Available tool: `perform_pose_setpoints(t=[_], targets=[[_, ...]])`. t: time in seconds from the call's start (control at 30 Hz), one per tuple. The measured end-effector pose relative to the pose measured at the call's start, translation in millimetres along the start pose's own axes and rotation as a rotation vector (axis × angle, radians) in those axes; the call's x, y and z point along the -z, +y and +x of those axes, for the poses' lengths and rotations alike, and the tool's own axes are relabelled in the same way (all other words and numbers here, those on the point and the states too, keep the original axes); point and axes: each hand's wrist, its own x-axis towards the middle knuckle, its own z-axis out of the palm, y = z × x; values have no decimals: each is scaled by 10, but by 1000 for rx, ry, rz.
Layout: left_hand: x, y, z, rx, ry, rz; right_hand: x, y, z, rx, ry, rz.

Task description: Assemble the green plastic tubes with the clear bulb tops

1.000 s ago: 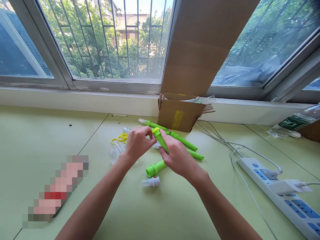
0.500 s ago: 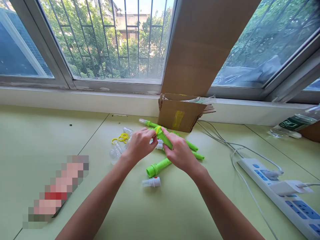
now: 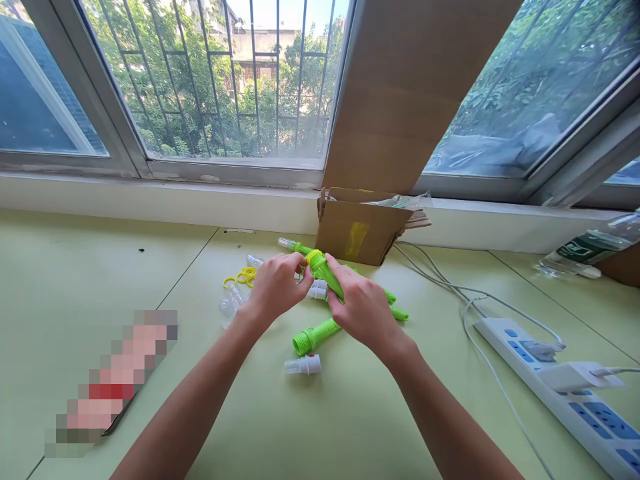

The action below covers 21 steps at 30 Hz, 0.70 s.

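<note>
The green tube (image 3: 327,273) is smooth, glossy plastic, like the clear caps (image 3: 227,308) to its left and the white power strip (image 3: 595,417) at right. The pale green counter (image 3: 350,427) looks smooth and matt; the far box (image 3: 357,230) is dull brown cardboard.

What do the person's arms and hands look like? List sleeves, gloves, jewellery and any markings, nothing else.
Both the left hand and the right hand are bare: no gloves, and no rings that can be seen. The left forearm and the right forearm are uncovered to the picture's lower edge, with no sleeve, watch, bracelet or marking in view.
</note>
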Motion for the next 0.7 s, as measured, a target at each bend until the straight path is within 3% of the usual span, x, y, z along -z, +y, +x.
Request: perform_pose_setpoints(t=[0.5, 0.7], targets=[[-82, 34, -16, 249, 13, 5, -11, -129, -36, 53, -96, -252], [-41, -51, 1, 116, -10, -68, 49, -106, -55, 51, -143, -243]])
